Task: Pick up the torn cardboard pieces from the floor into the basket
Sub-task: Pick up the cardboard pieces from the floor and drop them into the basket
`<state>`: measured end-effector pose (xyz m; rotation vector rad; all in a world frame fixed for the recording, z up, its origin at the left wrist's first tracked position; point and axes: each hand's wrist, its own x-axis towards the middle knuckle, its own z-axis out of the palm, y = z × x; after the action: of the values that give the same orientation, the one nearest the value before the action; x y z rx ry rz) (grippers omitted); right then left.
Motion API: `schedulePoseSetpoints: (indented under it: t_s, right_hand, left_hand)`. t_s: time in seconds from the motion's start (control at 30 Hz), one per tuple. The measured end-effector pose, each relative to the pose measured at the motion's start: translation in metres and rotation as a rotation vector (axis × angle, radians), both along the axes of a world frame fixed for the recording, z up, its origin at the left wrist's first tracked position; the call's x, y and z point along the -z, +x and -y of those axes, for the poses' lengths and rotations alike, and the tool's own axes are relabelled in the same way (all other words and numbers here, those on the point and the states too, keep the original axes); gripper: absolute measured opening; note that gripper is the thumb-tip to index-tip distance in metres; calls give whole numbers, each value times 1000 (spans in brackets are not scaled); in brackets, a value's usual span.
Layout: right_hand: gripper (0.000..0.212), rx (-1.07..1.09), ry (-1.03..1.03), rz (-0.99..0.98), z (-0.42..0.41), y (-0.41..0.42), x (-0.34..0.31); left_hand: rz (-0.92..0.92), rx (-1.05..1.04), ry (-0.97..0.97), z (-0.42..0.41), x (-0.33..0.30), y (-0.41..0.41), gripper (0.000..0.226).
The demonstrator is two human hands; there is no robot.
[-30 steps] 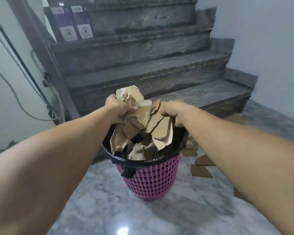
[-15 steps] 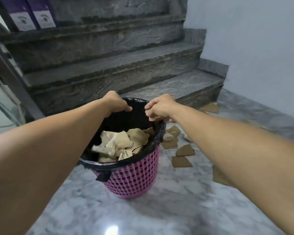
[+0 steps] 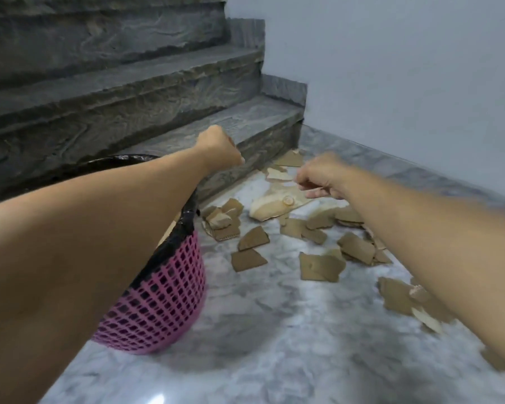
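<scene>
A pink mesh basket (image 3: 164, 301) with a black liner stands at the left, mostly hidden under my left forearm. Several torn brown cardboard pieces (image 3: 319, 266) lie scattered on the marble floor to its right, with a large pale piece (image 3: 271, 207) near the bottom stair. My left hand (image 3: 219, 150) hovers past the basket rim in front of the stair, curled in a fist with nothing in it. Just above the far pieces, my right hand (image 3: 318, 179) has loosely bent fingers pointing down and holds nothing; it is blurred.
Dark stone stairs (image 3: 129, 112) rise behind the basket. A pale wall (image 3: 391, 68) with a grey skirting closes off the right side. More cardboard scraps (image 3: 405, 298) lie under my right forearm on the grey marble floor (image 3: 274, 345).
Both hands let the cardboard drop into the basket, then moved right, away from it and out over the pieces on the floor. The view has swung right.
</scene>
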<state>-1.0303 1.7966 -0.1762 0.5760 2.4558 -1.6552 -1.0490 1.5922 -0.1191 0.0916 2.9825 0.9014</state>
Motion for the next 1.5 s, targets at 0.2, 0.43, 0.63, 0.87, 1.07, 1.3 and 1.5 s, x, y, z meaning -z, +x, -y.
schedulePoseSetpoints:
  t_s: [0.2, 0.43, 0.63, 0.87, 1.07, 1.3, 1.5]
  right_hand:
    - [8, 89, 128, 188, -98, 16, 70]
    - [26, 126, 276, 331, -174, 23, 154]
    - [45, 313, 369, 351, -215, 17, 210]
    - [80, 398, 592, 337, -253, -7, 234]
    - [94, 486, 468, 387, -281, -35, 257]
    - [122, 331, 554, 369, -268, -53, 261]
    - [150, 73, 520, 357, -241, -59, 262]
  left_hand:
    - [157, 189, -116, -71, 69, -15, 27]
    - [423, 265, -253, -97, 185, -35, 41]
    - [380, 268, -310, -118, 256, -58, 82]
    - [257, 230, -375, -142, 287, -102, 98]
    - [203, 142, -429, -137, 308, -134, 102]
    - [222, 53, -383, -127, 311, -165, 110]
    - [271, 65, -374, -141, 312, -163, 96]
